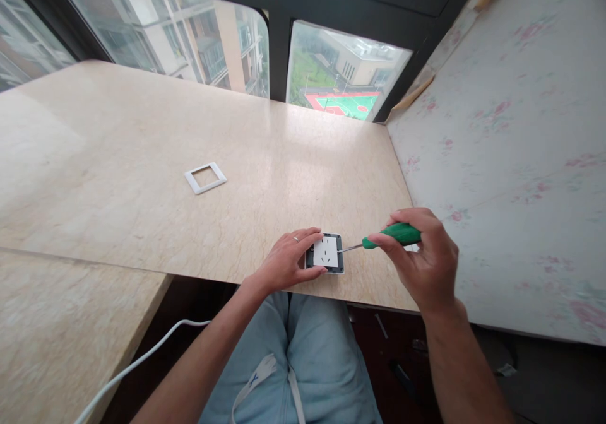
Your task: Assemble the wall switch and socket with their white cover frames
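Note:
A wall socket (326,252) with a white face and a dark surround lies near the front edge of the stone sill. My left hand (288,261) grips it from the left, fingers along its far side and thumb along its near side. My right hand (426,253) is closed around the green handle of a screwdriver (400,233). The screwdriver's shaft points left, and its tip meets the right side of the socket. Farther back on the left lies a white square cover frame (205,178), touched by neither hand.
The pale marbled sill (284,159) runs up to dark-framed windows (279,33). A flowered wall (521,159) bounds it on the right. A white cable (142,351) hangs at the lower left, beside a lower stone top (57,323). My legs (303,354) are below the sill's edge.

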Demonstrator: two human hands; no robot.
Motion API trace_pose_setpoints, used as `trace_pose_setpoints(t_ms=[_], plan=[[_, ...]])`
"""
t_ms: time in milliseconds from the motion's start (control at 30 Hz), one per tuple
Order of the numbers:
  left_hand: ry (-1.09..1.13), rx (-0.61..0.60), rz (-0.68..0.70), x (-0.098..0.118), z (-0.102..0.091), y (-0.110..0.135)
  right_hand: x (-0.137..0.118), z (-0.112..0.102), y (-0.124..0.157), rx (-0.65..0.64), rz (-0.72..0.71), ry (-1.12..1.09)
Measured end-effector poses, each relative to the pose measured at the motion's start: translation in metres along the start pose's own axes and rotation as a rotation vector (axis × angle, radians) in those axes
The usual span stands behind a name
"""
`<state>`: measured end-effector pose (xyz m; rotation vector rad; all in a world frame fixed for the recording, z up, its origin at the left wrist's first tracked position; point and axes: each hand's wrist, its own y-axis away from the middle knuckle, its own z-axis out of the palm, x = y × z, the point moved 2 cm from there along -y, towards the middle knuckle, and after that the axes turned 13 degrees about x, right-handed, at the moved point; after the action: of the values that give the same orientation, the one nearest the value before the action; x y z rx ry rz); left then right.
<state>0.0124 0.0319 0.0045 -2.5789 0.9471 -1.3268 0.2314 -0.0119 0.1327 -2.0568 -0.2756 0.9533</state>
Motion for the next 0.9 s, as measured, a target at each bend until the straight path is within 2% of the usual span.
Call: trace_pose_setpoints(t_ms=[67,133,267,367,433,500,600,667,733,900], plan=[[-0.001,0.000,0.000,0.000,0.000,0.000,-0.001,0.001,-0.001,-0.014,-0.033,0.035],[-0.001,0.001,-0.001,-0.001,0.000,0.000,-0.002,0.000,-0.002,-0.052,0.067,-0.044],[0.001,0.000,0.001,-0.001,0.000,0.000,-0.008,-0.003,-0.002,-0.199,0.330,-0.351],[0.001,0.003,0.003,0.000,0.000,0.000,-0.012,-0.007,-0.002,-0.286,0.393,-0.431],[0.001,0.004,0.003,0.000,0.000,0.000,-0.013,-0.009,-0.002,-0.290,0.390,-0.380],[-0.001,0.003,0.002,0.001,-0.001,-0.001,-0.012,-0.010,-0.003,-0.235,0.337,-0.241],[-0.006,-0.001,-0.001,0.001,-0.001,-0.001,-0.011,-0.009,-0.004,-0.117,0.166,0.049],[-0.006,-0.002,-0.004,0.001,-0.001,-0.001,-0.010,-0.007,-0.004,-0.095,0.088,0.159],[-0.005,-0.003,-0.005,0.000,0.000,0.000,-0.010,-0.006,-0.004,-0.119,0.102,0.129],[0.000,0.002,0.002,0.000,0.000,0.000,-0.016,-0.011,-0.003,-0.243,0.259,-0.149]])
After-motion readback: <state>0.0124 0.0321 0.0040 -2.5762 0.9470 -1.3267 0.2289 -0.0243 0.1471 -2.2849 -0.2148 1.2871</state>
